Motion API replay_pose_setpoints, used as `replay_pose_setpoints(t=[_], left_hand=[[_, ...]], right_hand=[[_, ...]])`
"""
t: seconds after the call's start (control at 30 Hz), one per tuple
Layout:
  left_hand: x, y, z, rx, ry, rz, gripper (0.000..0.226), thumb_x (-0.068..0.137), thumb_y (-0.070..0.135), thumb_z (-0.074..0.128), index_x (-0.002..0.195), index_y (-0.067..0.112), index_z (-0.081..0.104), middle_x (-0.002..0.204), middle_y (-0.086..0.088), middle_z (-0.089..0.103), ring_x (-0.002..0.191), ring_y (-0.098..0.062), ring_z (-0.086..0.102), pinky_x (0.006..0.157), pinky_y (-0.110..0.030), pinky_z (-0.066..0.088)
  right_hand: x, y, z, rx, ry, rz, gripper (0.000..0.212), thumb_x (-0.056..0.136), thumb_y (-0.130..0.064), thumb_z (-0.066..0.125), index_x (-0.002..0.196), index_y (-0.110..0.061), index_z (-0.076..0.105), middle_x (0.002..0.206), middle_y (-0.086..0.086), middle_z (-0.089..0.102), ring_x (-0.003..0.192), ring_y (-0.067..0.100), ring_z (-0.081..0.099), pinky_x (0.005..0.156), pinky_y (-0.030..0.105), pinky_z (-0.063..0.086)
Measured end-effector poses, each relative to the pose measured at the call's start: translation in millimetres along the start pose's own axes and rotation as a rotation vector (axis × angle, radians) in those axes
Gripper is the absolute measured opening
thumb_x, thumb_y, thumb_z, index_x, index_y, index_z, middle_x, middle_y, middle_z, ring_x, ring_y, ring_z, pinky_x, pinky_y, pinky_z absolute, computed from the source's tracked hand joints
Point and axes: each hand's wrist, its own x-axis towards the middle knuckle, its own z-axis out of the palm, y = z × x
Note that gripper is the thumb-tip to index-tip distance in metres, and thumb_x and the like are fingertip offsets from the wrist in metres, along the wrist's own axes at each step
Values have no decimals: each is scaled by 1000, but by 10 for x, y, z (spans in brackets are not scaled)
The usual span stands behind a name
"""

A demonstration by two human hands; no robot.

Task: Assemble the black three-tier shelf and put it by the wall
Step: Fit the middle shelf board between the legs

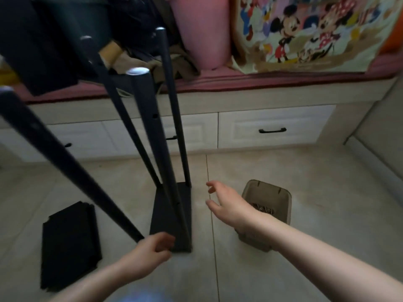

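A black shelf board [172, 216] lies flat on the tiled floor with several black poles [152, 118] standing up from its corners. The nearest pole [65, 158] slants up to the left, and my left hand [150, 251] grips its lower end at the board's near left corner. My right hand [226, 205] hovers to the right of the board with fingers spread and holds nothing. Two more black shelf boards [69, 245] lie stacked on the floor to the left.
A brown cardboard tray [281, 195] with small hardware stands on the floor under my right wrist. Behind are white drawers [272, 125], a bench with a red cushion [239, 81], a pink roll [202, 29] and a cartoon-print bag [309, 33].
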Motion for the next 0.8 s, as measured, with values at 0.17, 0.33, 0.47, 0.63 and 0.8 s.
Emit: replay_pose_setpoints(t=[0.17,0.33,0.47,0.63,0.8], left_hand=[[-338,-173,-581,156,-6,-47,22,100,20,57,122,24,57,121,10,62,106,2,60,76,-9,49],[-525,-353,-1030,331,49,-92,25,99,40,60,120,28,53,122,9,60,111,-6,60,96,-24,51],[-544,-218,-1238,147,217,18,39,98,35,63,135,28,51,124,11,62,115,-8,61,90,-19,51],[-534,-22,-1274,82,361,87,57,96,38,65,148,21,47,139,3,60,127,-12,56,104,-25,43],[-507,-164,-1286,16,402,162,41,90,35,71,130,32,62,119,24,64,120,8,55,99,-13,42]], right_hand=[[-42,-309,-42,-67,-110,-119,48,99,-37,54,143,-22,42,137,-4,55,125,12,51,94,20,39],[-79,-411,-45,-86,-157,-160,49,98,-39,54,143,-26,39,136,-6,54,120,8,53,94,21,45],[-32,-570,-47,8,-138,-190,51,98,-40,55,144,-30,35,129,-12,55,108,-2,55,85,12,46],[30,-745,-54,153,-141,-223,33,101,-30,53,131,-38,43,118,-16,62,101,-9,60,77,6,48],[76,-715,-76,208,-177,-276,21,100,-25,54,113,-41,50,113,-15,66,107,-3,63,92,18,52]])
